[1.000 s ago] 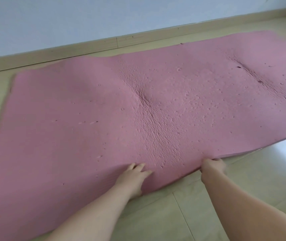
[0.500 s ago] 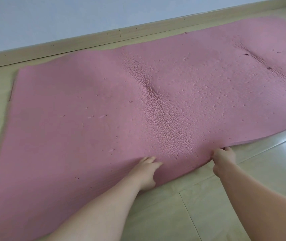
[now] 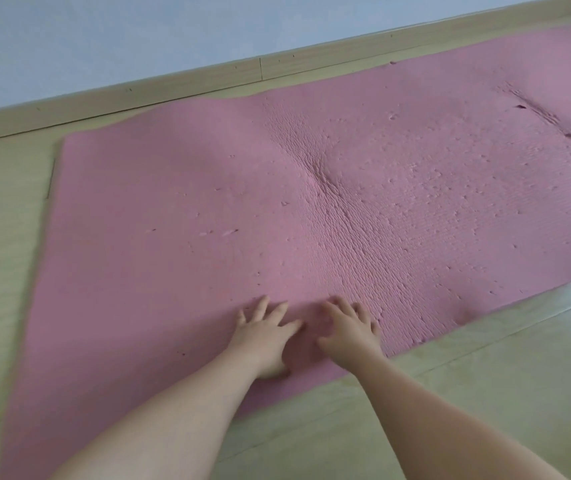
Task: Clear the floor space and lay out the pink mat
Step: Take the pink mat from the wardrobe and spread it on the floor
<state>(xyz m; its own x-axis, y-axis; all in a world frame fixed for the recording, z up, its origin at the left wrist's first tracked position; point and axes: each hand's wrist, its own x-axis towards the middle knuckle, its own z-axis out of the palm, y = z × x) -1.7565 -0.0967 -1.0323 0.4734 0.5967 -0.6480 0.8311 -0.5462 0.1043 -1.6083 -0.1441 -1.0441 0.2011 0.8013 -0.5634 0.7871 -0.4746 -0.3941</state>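
Note:
The pink mat [image 3: 312, 202] lies unrolled across the light wooden floor, running from lower left to upper right, with two wrinkled creases across its width and many small dents. My left hand [image 3: 263, 336] rests flat on the mat near its front edge, fingers spread. My right hand [image 3: 350, 329] lies flat beside it, also spread, palm down on the mat. Neither hand holds anything.
A wooden skirting board [image 3: 260, 69] runs along a pale blue wall [image 3: 138, 36] just behind the mat. Bare floor [image 3: 485, 393] shows in front of the mat at the lower right and at the far left [image 3: 0, 237].
Both hands let go of the mat's front edge and moved onto its top surface, close together and flat. The edge now lies down on the floor.

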